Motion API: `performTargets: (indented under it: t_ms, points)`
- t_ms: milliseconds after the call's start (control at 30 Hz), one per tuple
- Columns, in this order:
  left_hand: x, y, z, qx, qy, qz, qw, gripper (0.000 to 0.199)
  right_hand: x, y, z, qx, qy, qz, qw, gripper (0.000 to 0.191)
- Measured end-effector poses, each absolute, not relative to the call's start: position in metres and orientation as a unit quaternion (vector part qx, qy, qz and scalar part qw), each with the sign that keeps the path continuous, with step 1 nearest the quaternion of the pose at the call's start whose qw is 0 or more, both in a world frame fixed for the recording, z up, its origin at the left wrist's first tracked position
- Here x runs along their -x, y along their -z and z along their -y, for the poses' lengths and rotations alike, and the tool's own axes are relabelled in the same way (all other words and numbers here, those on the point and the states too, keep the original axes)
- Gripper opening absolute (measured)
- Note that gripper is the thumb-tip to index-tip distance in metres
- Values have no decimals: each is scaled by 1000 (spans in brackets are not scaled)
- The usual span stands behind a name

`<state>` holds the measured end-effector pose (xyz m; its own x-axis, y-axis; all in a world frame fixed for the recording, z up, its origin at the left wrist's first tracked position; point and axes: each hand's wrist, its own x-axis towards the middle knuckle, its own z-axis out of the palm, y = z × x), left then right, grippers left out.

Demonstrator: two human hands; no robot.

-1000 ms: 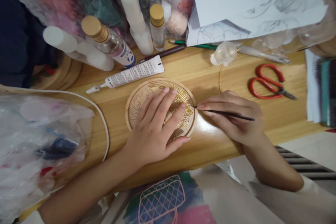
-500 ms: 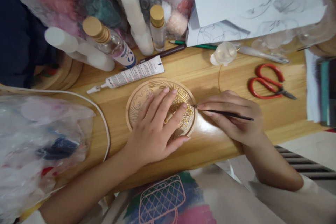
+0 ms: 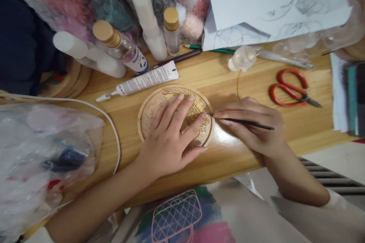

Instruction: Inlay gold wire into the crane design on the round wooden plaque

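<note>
A round wooden plaque (image 3: pixel 145 115) lies on the table, its face covered with drawn lines and raised gold wire curls (image 3: pixel 201 106). My left hand (image 3: pixel 168 144) rests flat over its middle with fingers spread, hiding part of the design. The index fingertip is near the right side of the gold pattern. To the right, my right hand (image 3: pixel 253 121) grips slim black tweezers (image 3: pixel 246 122). Their tip meets the plaque's right rim area, close to my left index finger; whether anything is in the tip is too small to tell.
Behind the plaque lies a white glue tube (image 3: pixel 148 79), with a gold-capped bottle (image 3: pixel 128 51) and a smaller bottle (image 3: pixel 172 32) beyond. Red-handled scissors (image 3: pixel 293 91) lie right. A clear plastic bag (image 3: pixel 76 133) and white cable (image 3: pixel 114 133) are left; paper sheets (image 3: pixel 270 0) sit at the back.
Both hands keep nearly the same pose, the tweezers still at the plaque's right side. The view has shifted very slightly; nothing has been let go.
</note>
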<state>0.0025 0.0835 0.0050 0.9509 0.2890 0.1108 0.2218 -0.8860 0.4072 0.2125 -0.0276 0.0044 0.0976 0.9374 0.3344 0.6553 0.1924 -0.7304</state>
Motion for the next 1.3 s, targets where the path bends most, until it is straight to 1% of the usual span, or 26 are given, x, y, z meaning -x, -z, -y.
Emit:
performTargets:
  t_ms: [433, 600, 900, 1300]
  points:
    - [-2, -5, -83, -967, -97, -134, 192, 58, -213, -4, 26, 602, -164, 656, 424, 22]
    - [-2, -5, -83, -965, -96, -135, 201, 58, -211, -5, 25, 608, -157, 640, 442, 20]
    - [-2, -4, -83, -969, -97, -131, 188, 57, -211, -4, 25, 605, -154, 647, 437, 16]
    - [-2, -5, -83, -969, -94, -134, 188, 58, -211, -3, 25, 605, -157, 651, 431, 19]
